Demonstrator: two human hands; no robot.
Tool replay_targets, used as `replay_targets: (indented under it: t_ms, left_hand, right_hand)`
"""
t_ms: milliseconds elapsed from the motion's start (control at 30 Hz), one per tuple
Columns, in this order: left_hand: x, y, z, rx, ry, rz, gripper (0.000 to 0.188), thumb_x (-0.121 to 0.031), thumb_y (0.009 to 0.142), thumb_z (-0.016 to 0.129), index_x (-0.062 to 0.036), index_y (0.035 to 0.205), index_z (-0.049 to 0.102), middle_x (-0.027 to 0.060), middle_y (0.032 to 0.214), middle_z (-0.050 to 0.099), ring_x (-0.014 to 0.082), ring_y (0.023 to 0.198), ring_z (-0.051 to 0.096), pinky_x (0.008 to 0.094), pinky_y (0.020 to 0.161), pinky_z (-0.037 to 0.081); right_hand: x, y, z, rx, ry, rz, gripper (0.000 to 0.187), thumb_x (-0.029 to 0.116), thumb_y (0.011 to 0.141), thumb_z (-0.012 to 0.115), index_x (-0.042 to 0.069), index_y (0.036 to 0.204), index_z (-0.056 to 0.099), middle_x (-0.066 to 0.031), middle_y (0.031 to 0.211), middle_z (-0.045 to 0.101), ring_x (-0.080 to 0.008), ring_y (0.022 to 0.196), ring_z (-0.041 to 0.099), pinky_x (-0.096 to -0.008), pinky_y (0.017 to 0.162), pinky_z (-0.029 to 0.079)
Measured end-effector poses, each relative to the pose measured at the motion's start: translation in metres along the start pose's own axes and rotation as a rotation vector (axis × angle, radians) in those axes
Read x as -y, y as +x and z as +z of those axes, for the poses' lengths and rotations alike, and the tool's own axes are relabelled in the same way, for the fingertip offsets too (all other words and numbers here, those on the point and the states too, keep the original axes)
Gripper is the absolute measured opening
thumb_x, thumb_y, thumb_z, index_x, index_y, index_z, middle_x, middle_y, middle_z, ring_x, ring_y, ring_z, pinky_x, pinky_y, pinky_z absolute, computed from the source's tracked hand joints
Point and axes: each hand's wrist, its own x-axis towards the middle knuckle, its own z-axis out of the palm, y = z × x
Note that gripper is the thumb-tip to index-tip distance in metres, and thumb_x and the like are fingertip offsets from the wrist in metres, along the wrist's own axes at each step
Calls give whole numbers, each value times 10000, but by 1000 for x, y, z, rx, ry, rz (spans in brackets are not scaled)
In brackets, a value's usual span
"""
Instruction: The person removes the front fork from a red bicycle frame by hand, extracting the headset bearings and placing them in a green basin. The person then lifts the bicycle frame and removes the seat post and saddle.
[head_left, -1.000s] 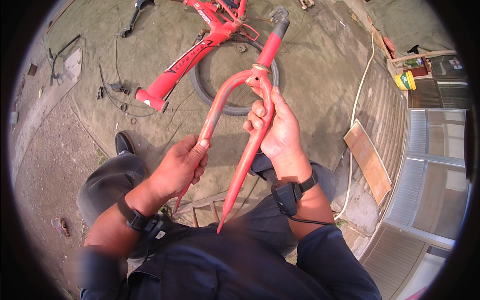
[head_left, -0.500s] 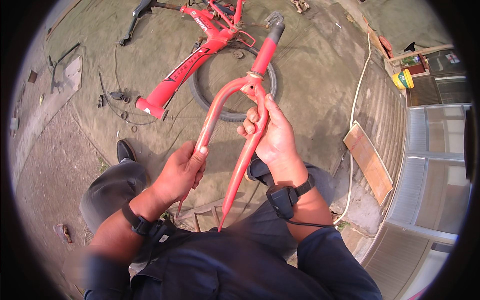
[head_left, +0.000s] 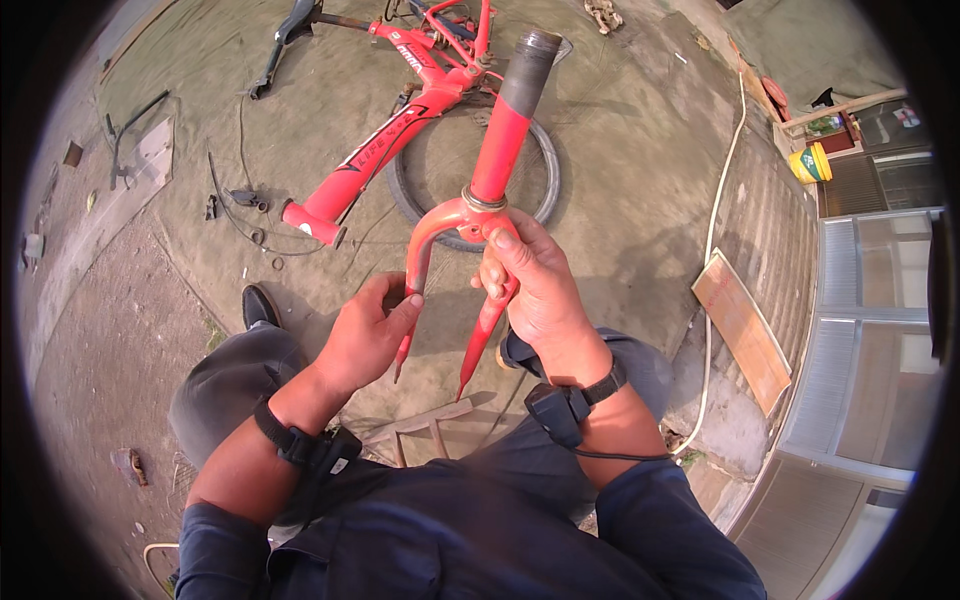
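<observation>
A red bicycle fork (head_left: 503,150) is held up in front of me, its dark-ended steerer tube pointing up and away and its two legs reaching back toward my lap. My left hand (head_left: 368,325) closes round the left leg, thumb on top. Just below the crown, my right hand (head_left: 535,275) grips the right leg, with the fingers curled round it. A metal ring sits at the base of the steerer. Beyond the fork, a red bicycle frame (head_left: 385,145) lies on the ground cloth, next to a wheel (head_left: 553,165) that the fork partly covers.
Cables and small black parts (head_left: 243,197) lie left of the frame. A bicycle saddle (head_left: 293,22) is at the far left. On the right are a pale hose (head_left: 722,190), a wooden board (head_left: 742,320) and a yellow bucket (head_left: 810,163). A wooden stand (head_left: 420,430) is between my legs.
The fork has tilted, so its steerer end now rises closer to me and the legs look shorter. Both hands keep their hold on it, the right one now nearer the crown in view.
</observation>
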Motion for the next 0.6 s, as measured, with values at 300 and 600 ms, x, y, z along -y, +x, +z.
replay_targets:
  t_ms: [300,600]
  left_hand:
    - [-22,2,-15,2,-368,345,446,-184,969,681,13,1334,517,116,1232,638,204,1191,600,364,1027,467]
    - [15,7,-4,-24,-316,82,412,-192,1009,619,25,1344,515,107,1202,640,175,1155,586,346,1007,455]
  right_hand:
    - [-8,-9,17,88,-244,9,412,190,949,704,5,1300,592,-29,1110,672,-78,1006,585,-261,880,478]
    - [-14,-6,16,-44,-258,91,417,284,936,718,30,1246,603,30,872,590,-33,667,491,-182,592,413]
